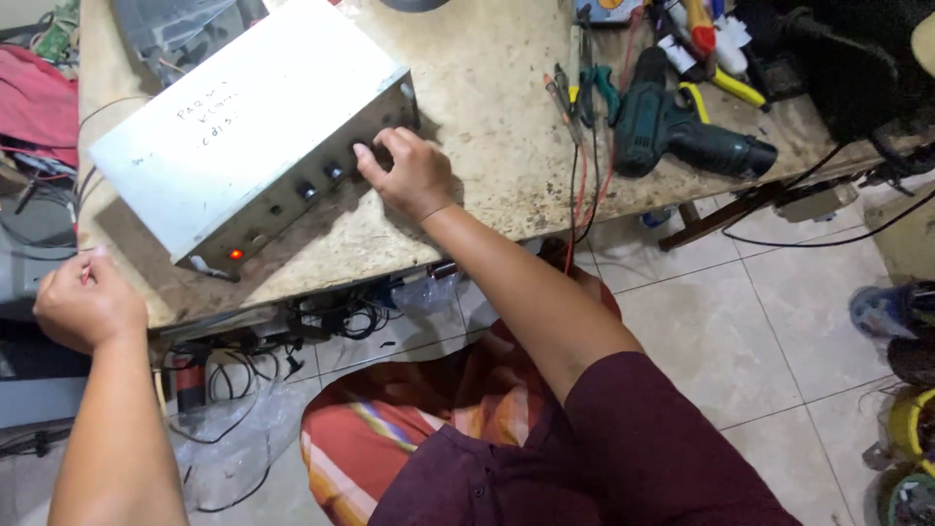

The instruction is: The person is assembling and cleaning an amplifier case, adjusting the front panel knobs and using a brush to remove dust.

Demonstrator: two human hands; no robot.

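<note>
A white metal box [248, 117] with a row of black knobs [321, 180] and a lit red lamp [236, 254] on its front panel lies on a worn wooden bench [487, 88]. My right hand [407, 173] rests at the panel, fingers closed around one knob near the right end. My left hand [86, 300] hovers off the bench's left front corner, fist closed on a thin wire that runs up toward the box.
A dark green cordless drill [672, 127], pliers and screwdrivers [584, 93] lie on the bench's right part. Tangled cables [341, 321] hang under the front edge. Red cloth [39, 97] sits at far left. Tiled floor [760, 321] spreads to the right, with jars [906, 429] at the edge.
</note>
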